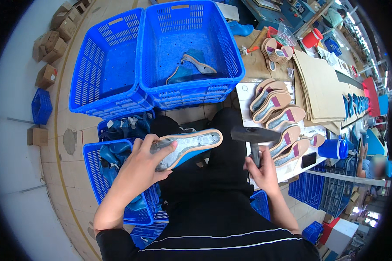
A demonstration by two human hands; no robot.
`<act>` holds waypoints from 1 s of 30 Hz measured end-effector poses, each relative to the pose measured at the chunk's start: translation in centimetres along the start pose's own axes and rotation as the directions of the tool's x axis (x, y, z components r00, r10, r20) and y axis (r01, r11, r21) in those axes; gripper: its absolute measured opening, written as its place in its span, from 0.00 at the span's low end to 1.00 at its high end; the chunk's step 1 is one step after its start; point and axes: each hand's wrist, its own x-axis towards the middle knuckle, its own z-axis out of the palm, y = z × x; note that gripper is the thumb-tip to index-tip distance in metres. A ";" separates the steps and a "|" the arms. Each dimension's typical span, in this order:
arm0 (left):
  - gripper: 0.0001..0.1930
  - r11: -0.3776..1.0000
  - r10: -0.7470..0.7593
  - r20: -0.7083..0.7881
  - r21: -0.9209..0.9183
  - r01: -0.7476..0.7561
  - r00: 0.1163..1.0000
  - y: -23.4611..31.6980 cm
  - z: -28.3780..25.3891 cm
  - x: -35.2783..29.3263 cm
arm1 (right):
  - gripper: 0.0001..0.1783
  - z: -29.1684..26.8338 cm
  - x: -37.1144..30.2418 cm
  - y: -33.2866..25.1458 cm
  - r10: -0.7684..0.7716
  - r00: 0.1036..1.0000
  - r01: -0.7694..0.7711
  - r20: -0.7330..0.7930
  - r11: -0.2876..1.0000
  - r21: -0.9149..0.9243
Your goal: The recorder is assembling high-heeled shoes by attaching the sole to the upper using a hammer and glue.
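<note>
"Blue-and-tan shoe piece (196, 143), one. Location?"

"Clock centre, over the lap; grey underside up, rounded free end toward three."

"Handling?"

"Judged stiff along the underside, softer at the blue upper; some weight likely; smooth face, possibly slippery, unlikely fragile. Best hold: both edges at the end toward nine, leaving the underside bare."

"Hands?"

"Left hand (139, 167): pinching that end, one digit laid across the underside. Right hand (263, 172), toward four: curled round the handle of a dark hammer (253, 135), head uppermost, apart from the piece."

"Surroundings, nearest first?"

"Eight o'clock: blue crate (92, 175) of blue shoe parts, beside the left forearm. Three: wedge soles (287, 142), tan-edged, ranked on a white table (243, 95); black phone (309, 160) just past them, blue jug (333, 149) farther. Twelve: large crate (191, 93), two shoe pieces (200, 64) inside. Between ten and eleven: second crate (113, 104). Two: stacked tan sheets (315, 89), red bucket (311, 39) beyond. Ten, far: cartons (45, 77)."

"Obstructions?"

"Hammer head, standing between piece and soles; crate walls, close on the twelve and eight sides."
</note>
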 end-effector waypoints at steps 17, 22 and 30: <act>0.39 0.997 -0.063 -0.017 -0.049 0.062 0.998 -0.2 0.3 -0.2 | 0.15 0.4 0.6 -6.9 -0.071 0.976 0.130 0.205 0.948 -0.290; 0.37 0.998 -0.039 -0.027 -0.058 0.037 0.999 -0.6 0.4 -0.6 | 0.16 -3.7 -0.5 -8.3 -0.372 0.894 0.390 -0.249 0.920 0.024; 0.35 0.998 0.004 -0.039 -0.055 -0.006 0.999 -0.7 0.5 -0.1 | 0.12 -1.0 -0.7 -3.0 -0.538 0.810 0.565 0.232 0.613 -0.552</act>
